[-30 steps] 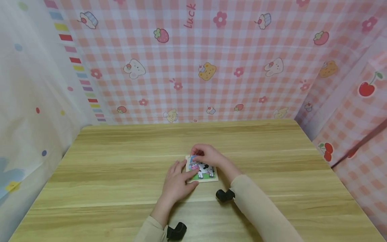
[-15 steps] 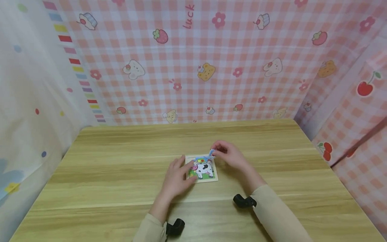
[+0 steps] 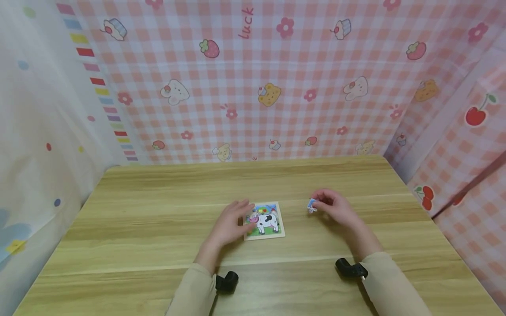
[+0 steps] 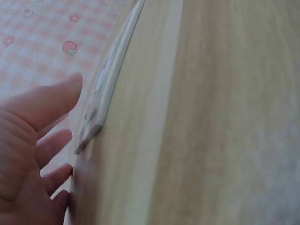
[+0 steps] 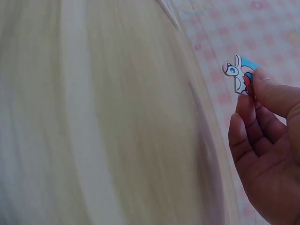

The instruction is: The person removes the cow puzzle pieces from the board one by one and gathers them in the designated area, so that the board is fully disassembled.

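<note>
A square cow jigsaw puzzle in a pale wooden frame lies flat near the middle of the table. My left hand is at its left side, thumb and fingers spread, covering part of that edge. In the left wrist view the thumb shows close to the frame's edge; whether it touches cannot be told. To the right of the puzzle, my right hand pinches a small puzzle piece above the table. The right wrist view shows this puzzle piece with blue, white and red print, between thumb and fingers.
The wood-grain table extends on all sides of the puzzle. A pink checked cloth hangs behind the table's far edge. Black wrist cameras stick out from both sleeves.
My right hand has lifted a puzzle piece from the upper part of the puzzle and carried it to the right. The left hand has drawn back slightly, uncovering more of the picture.
</note>
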Demonstrator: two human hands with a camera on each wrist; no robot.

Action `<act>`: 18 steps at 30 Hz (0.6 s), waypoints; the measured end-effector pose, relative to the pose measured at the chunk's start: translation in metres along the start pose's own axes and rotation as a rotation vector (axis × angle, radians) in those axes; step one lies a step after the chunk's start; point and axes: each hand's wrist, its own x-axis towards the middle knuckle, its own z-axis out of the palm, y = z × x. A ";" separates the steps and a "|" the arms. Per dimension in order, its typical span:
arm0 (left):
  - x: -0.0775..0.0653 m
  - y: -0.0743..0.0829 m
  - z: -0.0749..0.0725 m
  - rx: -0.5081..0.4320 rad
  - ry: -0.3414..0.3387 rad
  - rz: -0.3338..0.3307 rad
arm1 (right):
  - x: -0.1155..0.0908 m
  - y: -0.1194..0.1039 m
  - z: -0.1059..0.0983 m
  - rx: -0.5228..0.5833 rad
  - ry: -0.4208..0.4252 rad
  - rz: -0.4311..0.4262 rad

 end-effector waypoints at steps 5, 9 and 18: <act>0.002 -0.003 0.000 0.023 -0.021 0.038 | -0.008 0.005 -0.018 -0.026 0.009 0.054; 0.002 -0.006 0.002 0.048 -0.037 0.040 | -0.012 0.008 -0.031 -0.067 0.009 0.105; 0.003 -0.009 0.003 0.085 -0.052 0.034 | -0.013 0.018 -0.052 -0.195 -0.009 0.070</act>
